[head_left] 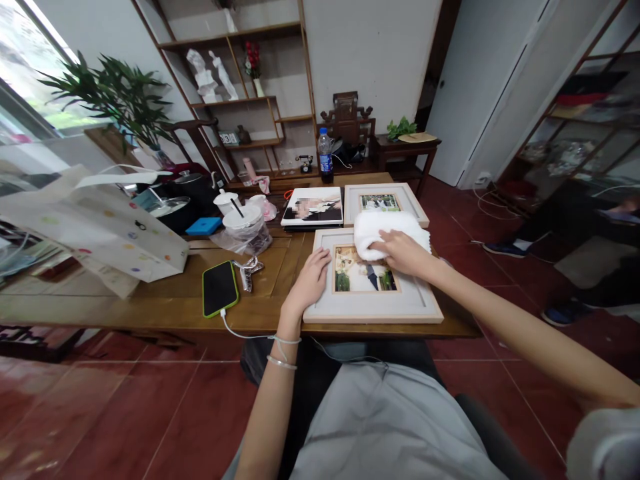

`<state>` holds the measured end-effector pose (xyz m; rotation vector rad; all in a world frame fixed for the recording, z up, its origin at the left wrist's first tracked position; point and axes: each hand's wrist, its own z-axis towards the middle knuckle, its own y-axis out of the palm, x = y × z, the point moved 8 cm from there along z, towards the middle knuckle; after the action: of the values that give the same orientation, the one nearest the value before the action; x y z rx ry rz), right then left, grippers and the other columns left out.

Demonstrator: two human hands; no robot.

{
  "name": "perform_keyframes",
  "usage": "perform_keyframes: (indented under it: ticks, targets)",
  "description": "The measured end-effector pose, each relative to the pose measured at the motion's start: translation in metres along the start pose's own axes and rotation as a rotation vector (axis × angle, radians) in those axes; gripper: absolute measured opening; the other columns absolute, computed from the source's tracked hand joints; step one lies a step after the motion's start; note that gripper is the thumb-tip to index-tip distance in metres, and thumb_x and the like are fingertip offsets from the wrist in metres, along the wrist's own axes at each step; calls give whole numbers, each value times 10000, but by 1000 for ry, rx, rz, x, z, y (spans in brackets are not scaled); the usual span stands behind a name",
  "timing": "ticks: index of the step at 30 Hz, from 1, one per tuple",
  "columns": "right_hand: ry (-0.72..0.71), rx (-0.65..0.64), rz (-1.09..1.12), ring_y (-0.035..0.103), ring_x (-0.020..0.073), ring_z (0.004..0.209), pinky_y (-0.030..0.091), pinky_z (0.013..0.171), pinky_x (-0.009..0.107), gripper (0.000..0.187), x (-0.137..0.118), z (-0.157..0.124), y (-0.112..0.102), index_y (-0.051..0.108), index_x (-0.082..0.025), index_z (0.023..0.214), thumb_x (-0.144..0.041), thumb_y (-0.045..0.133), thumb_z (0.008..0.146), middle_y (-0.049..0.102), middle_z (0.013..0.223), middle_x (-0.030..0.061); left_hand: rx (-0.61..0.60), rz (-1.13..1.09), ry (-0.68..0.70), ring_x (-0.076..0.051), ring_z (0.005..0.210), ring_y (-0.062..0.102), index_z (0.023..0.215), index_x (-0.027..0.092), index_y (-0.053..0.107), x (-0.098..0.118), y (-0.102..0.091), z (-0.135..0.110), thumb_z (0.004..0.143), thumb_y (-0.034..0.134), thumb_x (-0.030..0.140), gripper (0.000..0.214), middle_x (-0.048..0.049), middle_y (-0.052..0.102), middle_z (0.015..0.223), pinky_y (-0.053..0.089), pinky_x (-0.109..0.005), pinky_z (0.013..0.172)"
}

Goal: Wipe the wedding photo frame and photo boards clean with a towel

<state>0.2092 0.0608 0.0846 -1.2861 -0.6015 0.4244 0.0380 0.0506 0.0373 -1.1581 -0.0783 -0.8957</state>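
Note:
A light wooden picture frame [320, 309] with a wide pale mat lies flat at the table's front edge, a photo in its middle. My left hand [311, 279] rests on the frame's left side, fingers stretched along it. In my right hand [401, 252] is a folded white towel [387, 230], pressed on the upper part of the same frame and covering part of the photo. Behind it lies a second picture frame [417, 212], partly hidden by the towel. Left of that one, a photo album [313, 206] with a picture cover lies on the table.
A phone [220, 289] with a white cable lies on the wooden table [270, 303], beside a crumpled silver wrapper [248, 270]. Further left stand a lidded cup [243, 221] with a straw, a blue box [203, 226] and a paper bag [150, 247]. A bottle [325, 160] stands behind. Another person sits far right.

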Motion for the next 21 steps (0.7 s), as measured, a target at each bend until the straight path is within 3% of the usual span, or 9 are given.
perform_keyframes:
  ticks: [8,13,17,21]
  targets:
    - [-50,-250,385,558,190,782,339,697,257,448,-73,-73,-40,590,-204,1021,-7,408,661,620,844,55,9,10,7,-221,1300,355,1151,111,560,-2,1,0,875,363,126,339,-129,505,1307,303,-458,1088]
    - [-25,-246,436,552,188,815,355,694,259,487,-100,-92,-51,573,-227,1055,-1,412,655,599,912,57,-2,4,6,-215,1306,342,1155,105,557,-1,1,0,876,354,125,346,-129,503,1312,292,-453,1093]
    - [-14,-174,352,554,220,931,393,747,295,569,-88,-81,-29,533,-236,1150,-2,426,642,556,1121,101,-11,8,14,-222,1300,354,1155,132,561,-1,1,0,878,359,137,343,-121,503,1311,299,-475,1084]
    - [9,-73,179,489,268,1110,383,860,349,600,-46,-55,-9,514,-221,1198,-3,438,645,469,1297,134,-10,6,10,-229,1300,352,1150,121,564,-2,1,1,886,358,155,337,-130,500,1313,304,-473,1081]
